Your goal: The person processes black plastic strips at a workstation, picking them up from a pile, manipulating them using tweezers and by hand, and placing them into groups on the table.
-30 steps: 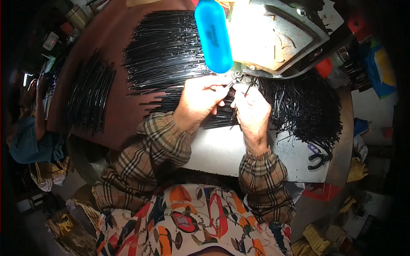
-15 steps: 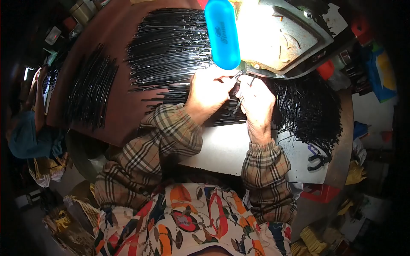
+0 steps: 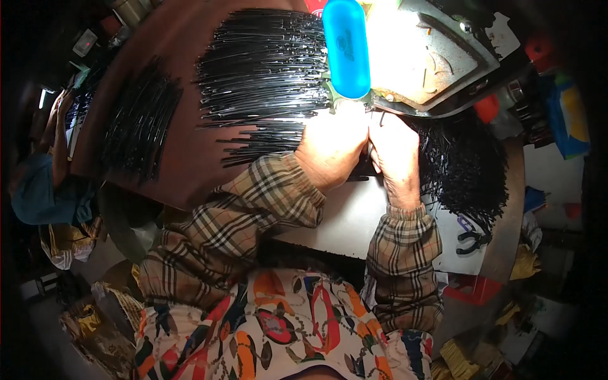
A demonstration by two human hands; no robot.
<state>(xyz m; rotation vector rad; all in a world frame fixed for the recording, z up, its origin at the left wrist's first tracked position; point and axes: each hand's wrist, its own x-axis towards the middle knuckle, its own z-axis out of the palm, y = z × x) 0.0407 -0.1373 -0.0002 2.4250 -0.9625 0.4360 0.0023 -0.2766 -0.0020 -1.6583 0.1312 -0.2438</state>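
Observation:
Under the bright lamp, my left hand (image 3: pixel 332 149) and my right hand (image 3: pixel 398 155) meet with fingers closed in a pinch. A thin black strand pokes out at my right fingertips. Whatever my left fingers pinch is hidden by the hand and the glare. Left of my hands lies a wide layer of long black strands (image 3: pixel 259 69), some with shiny ends. To the right is a dense pile of black strands (image 3: pixel 468 171). Just above my fingers hangs a blue rounded lamp-like piece (image 3: pixel 348 57).
A metal machine plate (image 3: pixel 468 69) with a dark rim stands at the upper right. Another bundle of black strands (image 3: pixel 139 120) lies on the brown tabletop (image 3: pixel 190 158). Dark-handled pliers (image 3: pixel 472 240) rest near the right edge. A co-worker's sleeve (image 3: pixel 47 190) shows at far left.
Both hands have shifted slightly right in the view and drawn closer together. My left hand has turned so its back covers the fingertips. The whole view has moved a little.

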